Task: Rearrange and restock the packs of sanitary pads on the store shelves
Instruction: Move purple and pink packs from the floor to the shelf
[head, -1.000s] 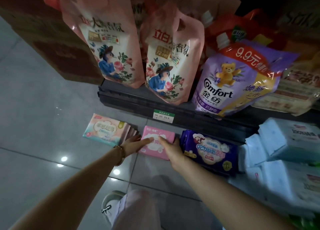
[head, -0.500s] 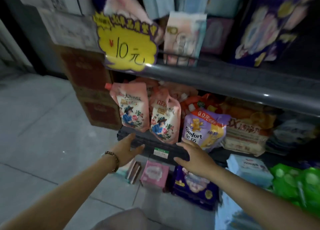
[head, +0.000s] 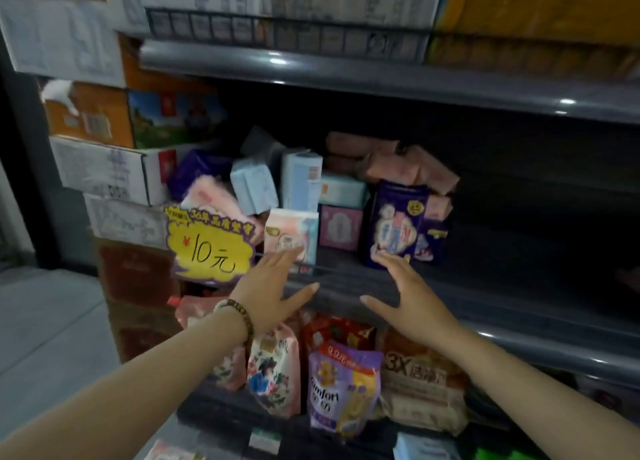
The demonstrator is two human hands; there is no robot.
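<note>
The grey shelving (head: 450, 89) fills the view from twelve o'clock round to five, and its middle shelf (head: 485, 307) crosses the centre. A stack of cardboard boxes (head: 104, 169) stands against it from nine to ten o'clock, above a grey tiled floor (head: 41, 328) at eight.

The sanitary pad packs (head: 301, 179) lie in a loose heap on the middle shelf, just above centre toward twelve o'clock. The pale blue ones stand or lean, and the salmon packs (head: 408, 169) are piled at the heap's one o'clock.

On the shelf below, at six o'clock, stands a purple Comfort pouch (head: 343, 387). A pink floral pouch (head: 273, 369) is at its nine o'clock and a beige pack (head: 422, 390) at its three. A yellow price sign (head: 207, 245) marked 10 hangs at the middle shelf's edge, at nine o'clock of centre.

A dark purple pack (head: 398, 224) stands upright at the shelf front. A small mauve pack (head: 340, 227) is at its nine o'clock, with a pink-and-blue pack (head: 291, 234) further along that way.

The right hand (head: 405, 286) is spread wide and holds nothing. Its fingertips are at the foot of the dark purple pack; whether they touch it cannot be told. The left hand (head: 270, 286) is also wide and empty, its fingertips over the lower edge of the pink-and-blue pack, contact unclear. A bead bracelet (head: 235, 312) rings the left wrist.
</note>
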